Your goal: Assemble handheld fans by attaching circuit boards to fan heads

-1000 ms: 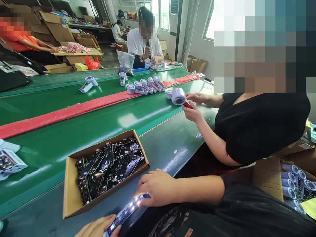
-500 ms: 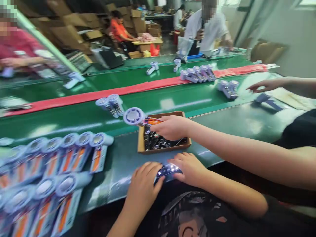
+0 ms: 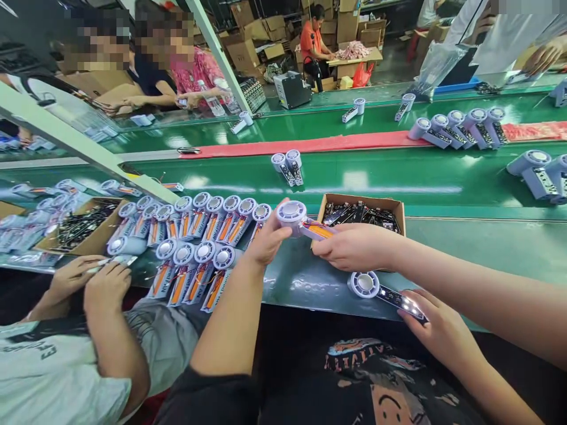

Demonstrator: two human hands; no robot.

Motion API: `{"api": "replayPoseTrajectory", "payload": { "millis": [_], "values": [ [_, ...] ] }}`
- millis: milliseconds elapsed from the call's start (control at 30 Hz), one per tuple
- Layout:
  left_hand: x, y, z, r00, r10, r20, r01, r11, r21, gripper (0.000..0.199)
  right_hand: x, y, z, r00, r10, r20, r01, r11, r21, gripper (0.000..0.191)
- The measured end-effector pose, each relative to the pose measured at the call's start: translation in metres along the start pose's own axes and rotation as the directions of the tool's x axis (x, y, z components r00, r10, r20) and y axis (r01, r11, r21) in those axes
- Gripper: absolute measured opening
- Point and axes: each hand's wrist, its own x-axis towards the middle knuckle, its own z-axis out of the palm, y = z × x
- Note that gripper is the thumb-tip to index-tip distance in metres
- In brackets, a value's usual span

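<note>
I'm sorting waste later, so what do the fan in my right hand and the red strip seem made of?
The fan looks like smooth, satin lilac plastic, from its moulded, slotted ring. The red strip: dull, perhaps plastic film or cloth, given its creases.

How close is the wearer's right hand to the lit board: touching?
Touching. The head view shows the right hand gripping the lit board at its end farther from the round head.
</note>
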Motion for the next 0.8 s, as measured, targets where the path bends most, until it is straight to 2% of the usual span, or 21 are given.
{"api": "replayPoseTrajectory", "payload": {
  "millis": [33,100,167,267,400,467,533,567,600,667,700,800],
  "values": [
    [0.002,0.001,0.001,0.998,0.0,0.055,0.002,0.999,-0.038,0.076,0.002,-0.007,-0.003,1.0,-0.005,0.001,0.005,1.0,-0.004,0.029],
    [-0.002,0.006,-0.001,0.997,0.055,0.047,-0.052,0.996,-0.073,0.084,0.005,-0.02,-0.004,0.997,0.006,-0.075,-0.013,0.996,-0.093,0.028],
    [-0.014,0.014,-0.006,0.988,0.142,-0.063,-0.148,0.984,-0.095,0.082,0.006,-0.027,-0.001,0.98,-0.001,-0.201,-0.048,0.97,-0.238,0.028],
    [-0.037,0.03,-0.018,0.934,0.231,-0.272,-0.277,0.95,-0.142,0.072,0.001,-0.023,0.001,0.924,-0.098,-0.369,-0.103,0.867,-0.488,0.03],
    [-0.066,0.047,-0.027,0.842,0.247,-0.48,-0.344,0.931,-0.123,0.066,-0.012,-0.011,-0.003,0.88,-0.239,-0.411,-0.08,0.778,-0.623,0.037],
    [-0.077,0.05,-0.022,0.832,0.226,-0.506,-0.324,0.939,-0.114,0.068,-0.015,-0.017,-0.003,0.849,-0.341,-0.405,-0.002,0.764,-0.646,0.031],
    [-0.086,0.05,-0.007,0.851,0.199,-0.487,-0.299,0.945,-0.136,0.067,-0.013,-0.037,0.001,0.828,-0.438,-0.351,0.177,0.797,-0.577,0.023],
    [-0.09,0.05,0.004,0.873,0.189,-0.45,-0.286,0.945,-0.157,0.066,-0.009,-0.051,0.005,0.817,-0.49,-0.303,0.299,0.811,-0.503,0.025],
    [-0.093,0.05,0.018,0.897,0.191,-0.398,-0.281,0.943,-0.181,0.065,-0.003,-0.066,0.011,0.833,-0.5,-0.238,0.379,0.828,-0.413,0.035],
    [-0.097,0.051,0.045,0.931,0.237,-0.278,-0.299,0.932,-0.204,0.068,0.014,-0.096,0.022,0.884,-0.431,-0.184,0.386,0.892,-0.235,0.072],
    [-0.099,0.053,0.056,0.942,0.252,-0.223,-0.298,0.932,-0.208,0.068,0.023,-0.109,0.028,0.912,-0.385,-0.138,0.367,0.919,-0.141,0.078],
    [-0.104,0.058,0.073,0.958,0.248,-0.146,-0.274,0.941,-0.199,0.065,0.045,-0.131,0.04,0.971,-0.241,-0.002,0.241,0.969,0.047,0.054]
  ]
}}
